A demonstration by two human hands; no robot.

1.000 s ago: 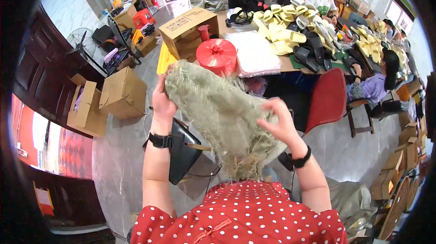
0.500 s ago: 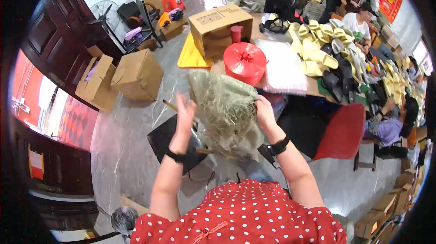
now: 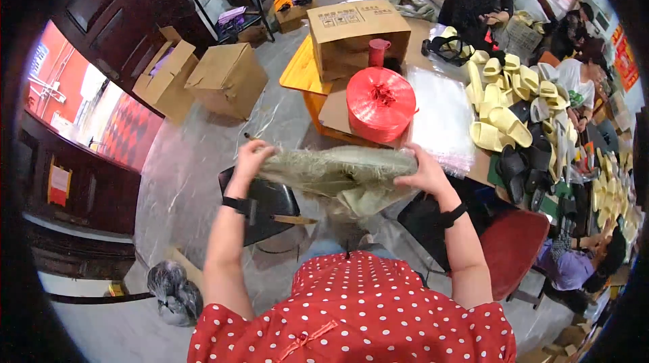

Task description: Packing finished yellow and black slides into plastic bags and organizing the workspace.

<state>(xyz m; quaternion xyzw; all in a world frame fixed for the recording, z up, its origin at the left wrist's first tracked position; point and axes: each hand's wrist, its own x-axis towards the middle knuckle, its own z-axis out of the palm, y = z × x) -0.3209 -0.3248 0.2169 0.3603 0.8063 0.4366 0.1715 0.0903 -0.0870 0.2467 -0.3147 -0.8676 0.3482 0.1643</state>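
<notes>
A grey-green woven sack (image 3: 331,175) with a frayed edge is stretched sideways in front of my body. My left hand (image 3: 252,160) closes on its left end, fingers bent over the edge. At the opposite end, my right hand (image 3: 427,172) grips the rim with the thumb on the near side. The sack's mouth sags between my hands, and its lower part hangs toward my legs. Just beyond it sits a big roll of red plastic twine (image 3: 380,107) on the table, close to a stack of clear plastic bags (image 3: 438,109).
An open cardboard box (image 3: 358,23) lies on the table behind the roll. Yellow slippers (image 3: 507,126) and black ones (image 3: 514,172) pile up at right, where co-workers sit and stand. Black chair seats (image 3: 267,211) flank my legs; a red chair back (image 3: 517,251) is at right.
My left hand, blurred and off the sack before, now grips its left end. The sack has gone from hanging bunched to stretched wide. My view has shifted to the left.
</notes>
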